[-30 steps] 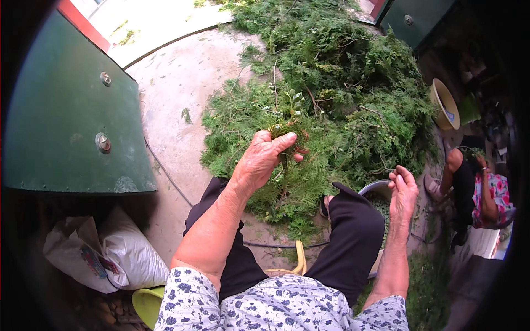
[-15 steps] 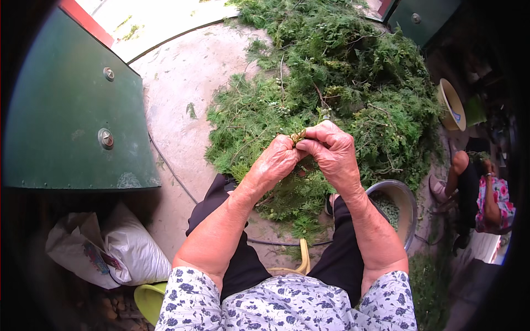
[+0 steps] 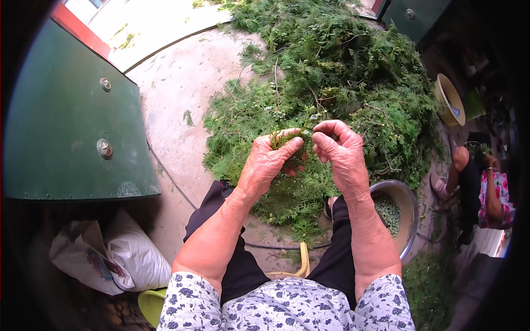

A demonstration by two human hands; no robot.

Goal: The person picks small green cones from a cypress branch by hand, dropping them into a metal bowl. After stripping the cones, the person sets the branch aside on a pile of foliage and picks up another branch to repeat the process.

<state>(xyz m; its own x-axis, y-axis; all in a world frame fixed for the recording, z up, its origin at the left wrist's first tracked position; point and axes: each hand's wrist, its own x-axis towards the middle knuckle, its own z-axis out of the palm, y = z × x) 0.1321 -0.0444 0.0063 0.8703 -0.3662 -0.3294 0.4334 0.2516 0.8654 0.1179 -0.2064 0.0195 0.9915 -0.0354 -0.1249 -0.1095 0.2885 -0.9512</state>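
My left hand is closed around a small green conifer sprig, with the thumb pressing it against the fingers. Just to the right, my right hand is curled, thumb and forefinger bent close together near the sprig's tip. Whether something small sits between them is too fine to see. Under and beyond both hands spreads a big heap of cut conifer branches. Beside my right knee stands a metal basin holding many small pale green cones or seeds.
A green metal door panel stands at the left, above white sacks and a lime-green tub. A dark cable crosses the floor. At the right sit a yellowish basin and another person holding greenery.
My hands have moved apart from their pinch together. The right has drawn off to the right; the left keeps the sprig. The view has shifted slightly.
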